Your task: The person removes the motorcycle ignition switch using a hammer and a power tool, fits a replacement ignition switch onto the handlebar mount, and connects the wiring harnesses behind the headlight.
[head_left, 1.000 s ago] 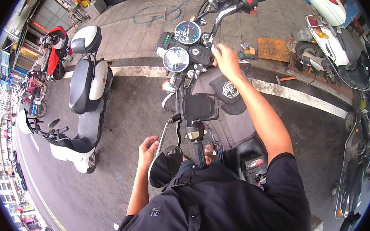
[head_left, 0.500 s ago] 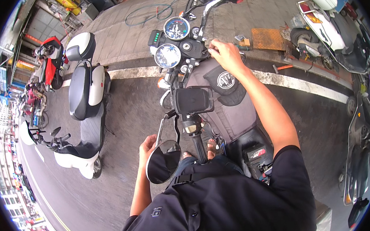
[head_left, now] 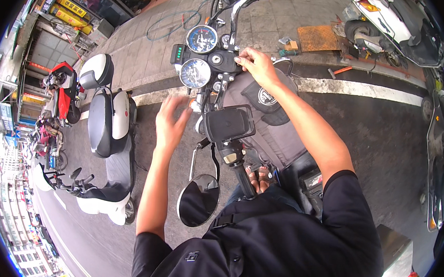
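I sit at a motorcycle whose handlebar (head_left: 234, 16) runs away from me. Two round gauges (head_left: 196, 59) sit at its centre, and a dark phone holder (head_left: 229, 123) is clamped lower on the bar. My right hand (head_left: 258, 65) rests on the black housing beside the gauges, fingers curled against it. My left hand (head_left: 170, 122) is raised in the air, fingers spread and blurred, just left of the gauges and phone holder, holding nothing. A round mirror (head_left: 198, 200) hangs below the near grip (head_left: 235, 162).
A white and black scooter (head_left: 109, 146) is parked close on my left, with a red scooter (head_left: 60, 88) beyond it. More scooters (head_left: 389, 24) stand at the upper right by a kerb with tools and a board (head_left: 319, 37). A metal box (head_left: 396, 259) is at my right hip.
My left hand has risen from down by the mirror to beside the gauges, fingers spread. My right hand stays on the housing by the gauges.
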The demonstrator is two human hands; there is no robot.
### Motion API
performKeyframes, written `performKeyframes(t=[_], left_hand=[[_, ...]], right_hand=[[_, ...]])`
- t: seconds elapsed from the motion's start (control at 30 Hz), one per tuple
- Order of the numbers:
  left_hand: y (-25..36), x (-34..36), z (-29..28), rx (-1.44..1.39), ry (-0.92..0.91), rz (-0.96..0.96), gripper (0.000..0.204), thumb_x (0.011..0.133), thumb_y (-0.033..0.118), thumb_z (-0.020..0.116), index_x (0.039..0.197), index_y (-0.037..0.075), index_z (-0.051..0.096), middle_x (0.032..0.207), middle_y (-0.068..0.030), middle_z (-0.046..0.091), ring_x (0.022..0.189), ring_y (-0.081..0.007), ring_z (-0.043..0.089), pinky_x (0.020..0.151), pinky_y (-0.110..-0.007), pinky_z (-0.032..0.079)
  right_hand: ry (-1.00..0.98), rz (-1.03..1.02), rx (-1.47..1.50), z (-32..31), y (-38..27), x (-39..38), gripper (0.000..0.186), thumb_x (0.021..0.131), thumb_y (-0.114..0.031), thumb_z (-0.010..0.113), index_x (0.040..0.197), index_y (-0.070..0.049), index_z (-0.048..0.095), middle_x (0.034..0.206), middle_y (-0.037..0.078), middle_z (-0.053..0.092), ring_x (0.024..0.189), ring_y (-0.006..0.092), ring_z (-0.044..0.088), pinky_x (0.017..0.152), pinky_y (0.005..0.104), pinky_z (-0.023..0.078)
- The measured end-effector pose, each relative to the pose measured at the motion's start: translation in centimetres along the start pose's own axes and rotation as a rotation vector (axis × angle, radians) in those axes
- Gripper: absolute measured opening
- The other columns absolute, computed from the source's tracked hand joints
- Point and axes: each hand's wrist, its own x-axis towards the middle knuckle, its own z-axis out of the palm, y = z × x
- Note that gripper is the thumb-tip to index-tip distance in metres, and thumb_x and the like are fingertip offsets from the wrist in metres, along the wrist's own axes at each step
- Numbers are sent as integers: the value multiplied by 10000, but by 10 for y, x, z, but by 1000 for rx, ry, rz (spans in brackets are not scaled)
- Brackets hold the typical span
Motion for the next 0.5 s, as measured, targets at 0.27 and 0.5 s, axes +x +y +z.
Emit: performKeyframes(t=[0.27,0.5], left_hand=[[5,124,87,504,-115,411,642,610,262,830,1189,110,598,1224,-108,539,1252,-320,427,1048,-459,337],[8,131,102,642,-135,373,638,598,353,843,1151,122,625,1174,-105,555,1308,-330,380,1087,-505,275]], right_hand=[[141,-271,-430,15,-20,2,337,861,-387,655,893,-52,634,758,149,675,749,367,659,632,457,496],[122,-98,-540,17,-24,6,318,910,-350,615,864,-36,612,649,168,630,645,364,643,579,440,485]])
